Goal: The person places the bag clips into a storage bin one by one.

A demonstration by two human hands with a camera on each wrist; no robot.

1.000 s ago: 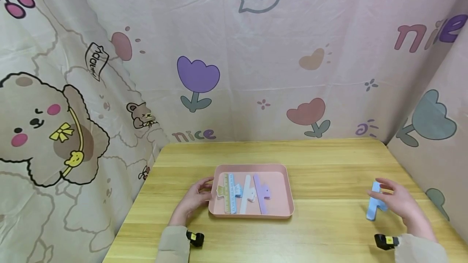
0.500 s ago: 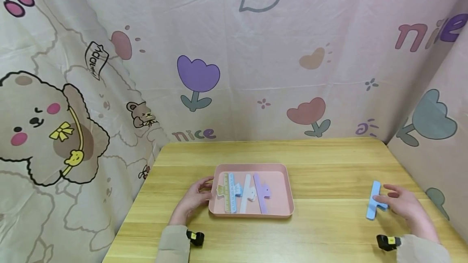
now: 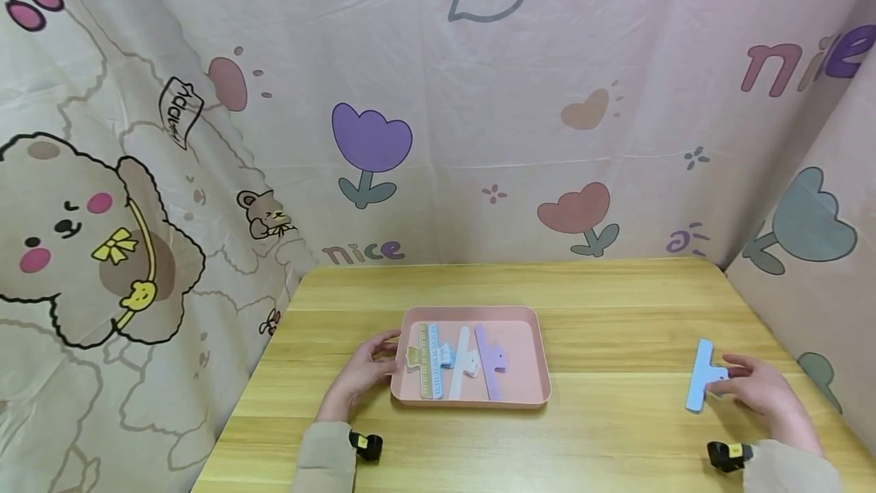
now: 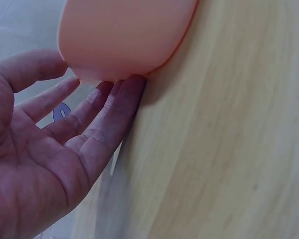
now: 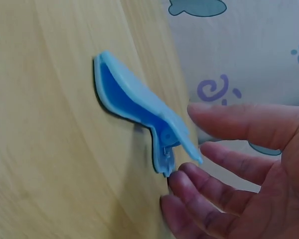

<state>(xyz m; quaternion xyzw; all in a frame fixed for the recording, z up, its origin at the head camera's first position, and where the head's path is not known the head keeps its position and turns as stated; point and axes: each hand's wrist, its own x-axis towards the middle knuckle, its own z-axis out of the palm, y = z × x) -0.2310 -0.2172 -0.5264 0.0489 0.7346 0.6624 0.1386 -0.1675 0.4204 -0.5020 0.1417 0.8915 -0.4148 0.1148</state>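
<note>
A light blue bag clip (image 3: 701, 377) lies on the right of the table, its handle turned to the right. My right hand (image 3: 760, 385) is beside that handle, thumb and fingers spread about it. In the right wrist view the blue clip (image 5: 134, 97) rests on the table; the thumb is apart from it, and the fingertips (image 5: 182, 181) are close to the handle end. My left hand (image 3: 369, 367) touches the left side of a pink tray (image 3: 525, 386). In the left wrist view, its extended fingers (image 4: 124, 99) touch the tray's outer wall (image 4: 124, 40).
Several clips lie in the tray: a gold one (image 3: 426, 379) and a blue one (image 3: 434, 379) with ruler marks, a white one (image 3: 458, 364) and a purple one (image 3: 487, 364). Printed cloth (image 3: 438, 135) hangs behind the wooden table (image 3: 616, 432) and at both sides.
My right hand has let go of the blue clip's long bar and drawn right to its handle. The clip stays in place. The left hand and tray have not moved.
</note>
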